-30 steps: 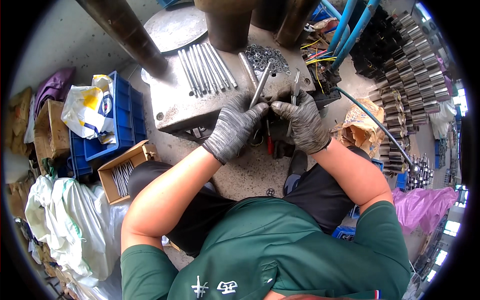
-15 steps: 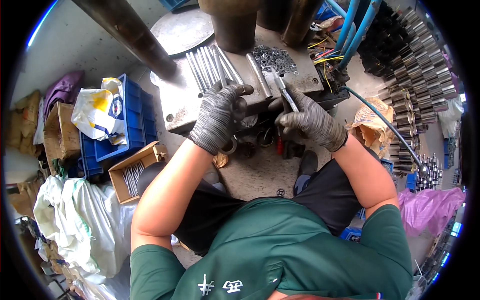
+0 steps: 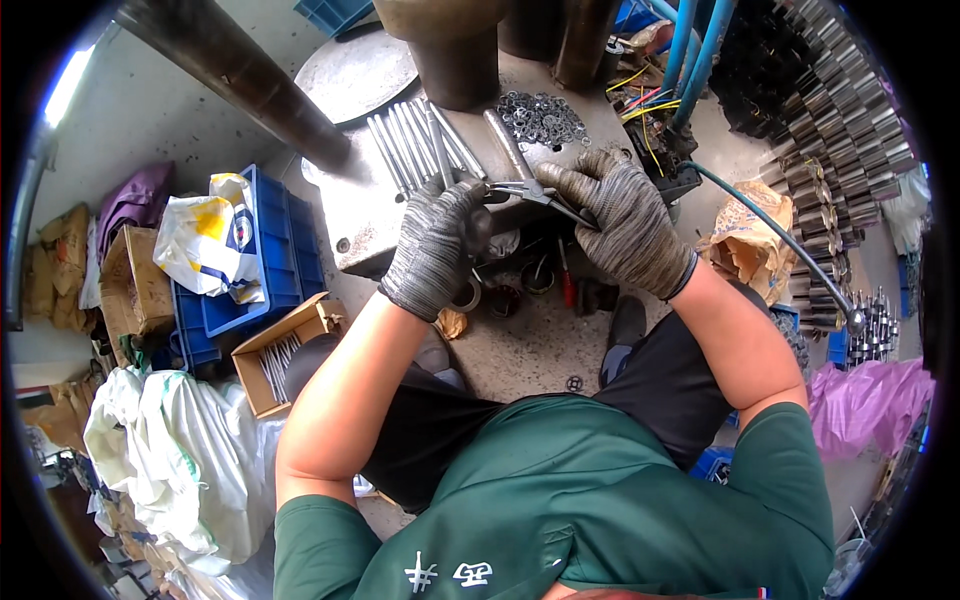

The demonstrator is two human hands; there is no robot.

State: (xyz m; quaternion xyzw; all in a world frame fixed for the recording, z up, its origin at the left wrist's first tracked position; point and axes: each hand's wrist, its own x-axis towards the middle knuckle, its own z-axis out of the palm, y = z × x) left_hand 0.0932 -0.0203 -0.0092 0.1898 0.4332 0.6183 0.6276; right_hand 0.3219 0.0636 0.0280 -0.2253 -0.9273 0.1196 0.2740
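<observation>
My left hand (image 3: pixel 432 240), in a grey striped knit glove, is closed around the lower end of a slim metal rod (image 3: pixel 438 148) that points away from me. In my right hand (image 3: pixel 632 222), gloved alike, is a pair of pliers (image 3: pixel 536 190) with narrow jaws pointing left. Their tips meet the left hand's fingertips at the rod's near end; whether a ring sits in them is too small to tell. Beyond the hands, several similar rods (image 3: pixel 398 150) lie side by side on a metal plate (image 3: pixel 345 205). Small dark metal rings (image 3: pixel 545 120) form a pile to their right.
A thicker round bar (image 3: pixel 507 142) lies between rods and rings. Heavy columns (image 3: pixel 455 65) rise behind. Blue crates (image 3: pixel 270 250) and a cardboard box of rods (image 3: pixel 278 365) stand at left. A hose (image 3: pixel 765 228) crosses at right, before stacked metal cylinders (image 3: pixel 850 120).
The pliers have swung from pointing away from me to pointing left, and their jaws now reach my left hand. My right hand has moved slightly left and turned. The left still grips the rod.
</observation>
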